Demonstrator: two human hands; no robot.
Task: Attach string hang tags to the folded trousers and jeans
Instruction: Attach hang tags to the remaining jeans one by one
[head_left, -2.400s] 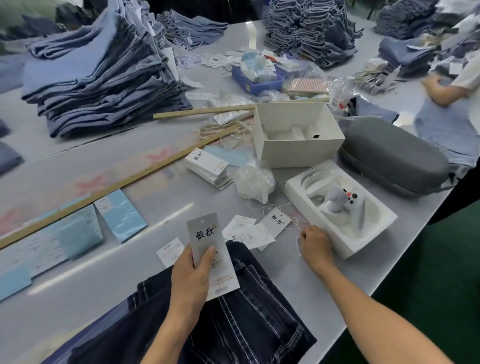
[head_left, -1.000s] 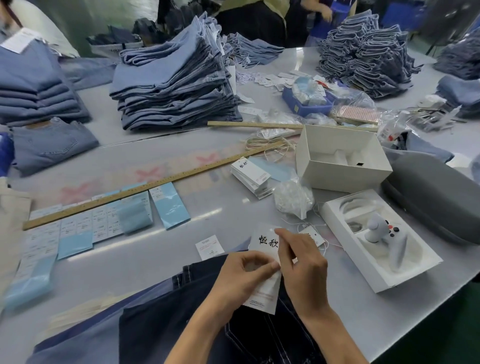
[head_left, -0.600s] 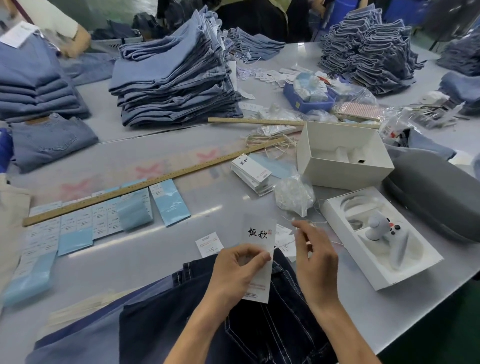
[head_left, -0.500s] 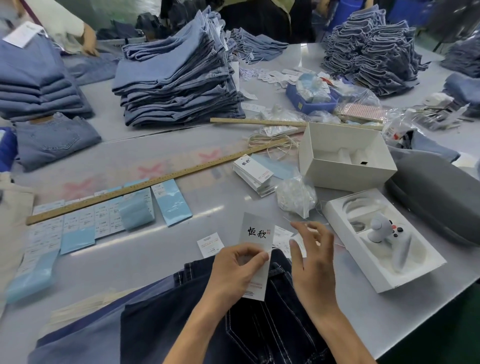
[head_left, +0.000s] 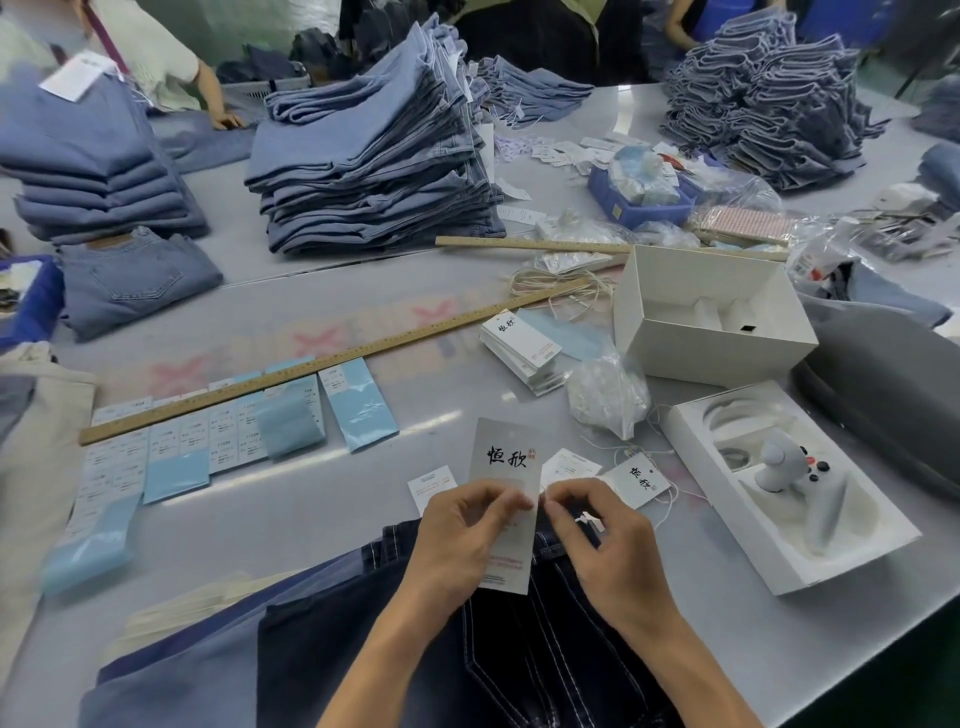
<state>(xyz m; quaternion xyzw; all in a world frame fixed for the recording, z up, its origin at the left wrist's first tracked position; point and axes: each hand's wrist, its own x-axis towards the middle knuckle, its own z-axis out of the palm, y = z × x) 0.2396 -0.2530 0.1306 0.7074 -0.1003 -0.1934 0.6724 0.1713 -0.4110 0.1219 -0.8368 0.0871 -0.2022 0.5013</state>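
Observation:
Dark folded jeans (head_left: 519, 670) with white stitching lie at the table's near edge. Above them my left hand (head_left: 462, 535) grips a tall grey hang tag (head_left: 506, 457) printed with black characters, thumb on its face. My right hand (head_left: 597, 540) is next to the tag's right edge, its fingers curled and pinching a small white string fastener (head_left: 587, 519). More loose tags (head_left: 636, 478) with thin strings lie just beyond my right hand, and a stack of the same tags (head_left: 519, 348) sits further back.
A long wooden ruler (head_left: 311, 369) crosses the table above rows of blue and white labels (head_left: 208, 441). A bag of strings (head_left: 605, 395), two open white boxes (head_left: 711, 317) (head_left: 779, 483) and a grey case (head_left: 893, 395) stand right. Stacks of folded blue jeans (head_left: 374, 171) fill the back.
My right hand has come in from its spread pose to the tag's right edge and now pinches a small white piece. My left hand keeps holding the tag.

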